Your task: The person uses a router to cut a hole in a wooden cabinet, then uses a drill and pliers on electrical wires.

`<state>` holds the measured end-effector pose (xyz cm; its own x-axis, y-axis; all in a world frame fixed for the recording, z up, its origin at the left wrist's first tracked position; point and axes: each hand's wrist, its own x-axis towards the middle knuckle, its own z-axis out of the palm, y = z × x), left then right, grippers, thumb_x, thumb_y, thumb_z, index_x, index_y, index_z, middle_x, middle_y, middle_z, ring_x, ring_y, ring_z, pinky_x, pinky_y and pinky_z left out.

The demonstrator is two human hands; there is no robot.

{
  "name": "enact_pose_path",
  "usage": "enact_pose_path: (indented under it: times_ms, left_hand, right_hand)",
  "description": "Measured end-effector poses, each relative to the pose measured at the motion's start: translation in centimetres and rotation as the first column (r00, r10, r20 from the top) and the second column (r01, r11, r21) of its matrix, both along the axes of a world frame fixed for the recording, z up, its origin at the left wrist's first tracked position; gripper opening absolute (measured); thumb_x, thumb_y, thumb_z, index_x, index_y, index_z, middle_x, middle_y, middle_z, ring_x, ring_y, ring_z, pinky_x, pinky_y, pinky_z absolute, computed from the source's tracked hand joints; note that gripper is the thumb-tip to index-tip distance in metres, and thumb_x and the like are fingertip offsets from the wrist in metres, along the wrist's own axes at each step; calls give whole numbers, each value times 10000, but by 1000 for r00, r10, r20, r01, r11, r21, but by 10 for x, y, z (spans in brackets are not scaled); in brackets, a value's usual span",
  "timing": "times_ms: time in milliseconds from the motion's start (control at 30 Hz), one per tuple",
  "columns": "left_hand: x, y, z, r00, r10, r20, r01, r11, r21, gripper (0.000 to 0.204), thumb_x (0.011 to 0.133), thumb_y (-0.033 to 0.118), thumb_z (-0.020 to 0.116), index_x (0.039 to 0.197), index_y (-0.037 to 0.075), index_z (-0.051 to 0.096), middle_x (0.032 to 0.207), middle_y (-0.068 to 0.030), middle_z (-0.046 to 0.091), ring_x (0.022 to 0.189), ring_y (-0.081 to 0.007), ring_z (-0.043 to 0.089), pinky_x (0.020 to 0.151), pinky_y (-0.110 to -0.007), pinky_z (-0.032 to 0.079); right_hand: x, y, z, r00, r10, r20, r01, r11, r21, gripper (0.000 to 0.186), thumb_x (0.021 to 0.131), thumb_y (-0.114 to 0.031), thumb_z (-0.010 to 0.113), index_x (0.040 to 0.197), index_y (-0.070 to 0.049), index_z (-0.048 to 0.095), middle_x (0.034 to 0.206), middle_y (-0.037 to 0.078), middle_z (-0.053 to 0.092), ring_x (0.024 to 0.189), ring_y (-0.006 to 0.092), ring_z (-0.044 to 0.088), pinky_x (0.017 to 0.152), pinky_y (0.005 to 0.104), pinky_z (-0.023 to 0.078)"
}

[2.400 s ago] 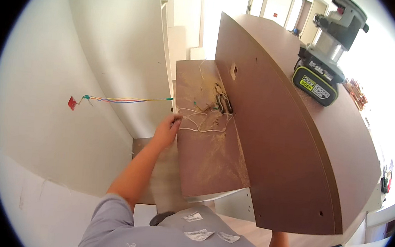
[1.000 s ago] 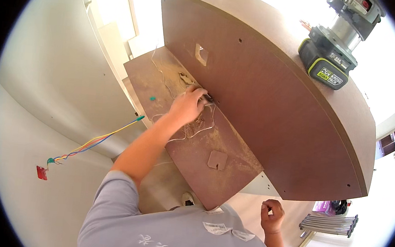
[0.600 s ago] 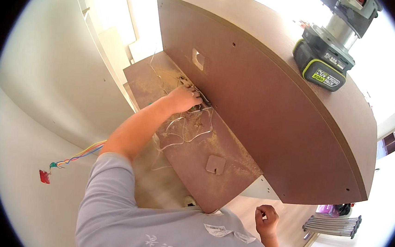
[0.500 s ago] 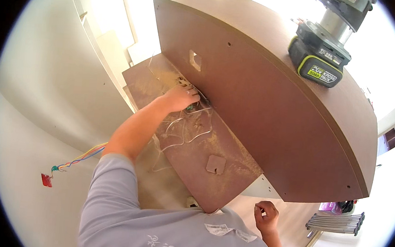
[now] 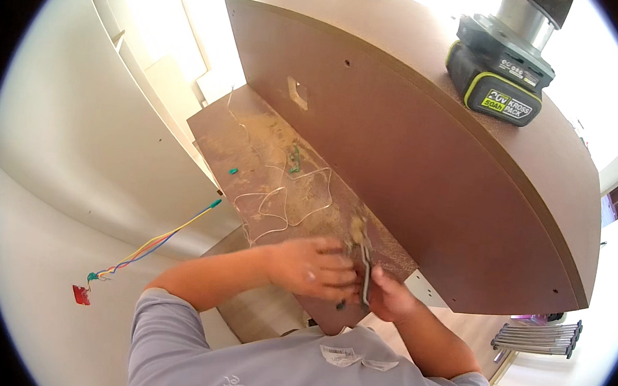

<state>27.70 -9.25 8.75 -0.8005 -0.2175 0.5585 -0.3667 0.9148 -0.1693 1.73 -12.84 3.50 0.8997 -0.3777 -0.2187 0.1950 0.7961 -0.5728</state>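
My left hand [image 5: 317, 268] and my right hand [image 5: 393, 295] meet above the near end of the brown board [image 5: 307, 312]. Between them is a dark, slim hand tool that looks like a pair of pliers [image 5: 367, 274], partly blurred. Left fingers curl around its near side, while the right thumb presses against a handle; the other right fingers are mostly hidden. Beyond the hands, a thin pale cord [image 5: 285, 213] lies in loose loops on the sawdust-strewn board. Bits of green stuff [image 5: 295, 159] and a small green piece [image 5: 234, 171] lie farther off.
A curved brown panel [image 5: 400, 142] with a square cutout stands along the right. On its top rests a battery power tool [image 5: 502, 85]. Coloured wires [image 5: 156, 243] run out from a red wall box [image 5: 81, 295] at left. A folded metal rack [image 5: 539, 337] stands at right.
My left hand has come back from the panel's foot toward me, with the tool. My right hand has risen to meet it. The square brown piece is now hidden behind my hands.
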Motion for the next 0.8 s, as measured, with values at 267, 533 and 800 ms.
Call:
enact_pose_path:
  times_ms: [267,533,800]
  left_hand:
    - [26,-17,-16,991,-8,-131,28,989,146,274,950,186,657,1213,143,724,1217,-85,714,1122,-307,690,1011,-478,550]
    - [150,-128,-39,432,830,352,-735,98,671,562,983,231,700,1508,124,530,1313,-224,683,1211,-427,645,1029,-499,517]
    - [149,-159,-51,425,748,509,-833,102,544,440,904,169,777,1336,124,701,1235,-180,732,1143,-383,693,962,-464,545]
  right_hand:
    - [-19,12,15,971,44,-235,-88,980,-180,418,1055,-196,644,1417,-26,521,1172,78,688,1003,215,714,880,376,603]
    - [-77,24,-11,894,-246,-374,-9,825,-565,477,978,-182,735,1368,19,548,1043,51,660,882,145,653,808,322,560]
    - [-101,36,-20,831,-371,-414,132,856,-500,486,955,-91,686,1397,37,527,1022,98,672,875,183,678,779,342,562]
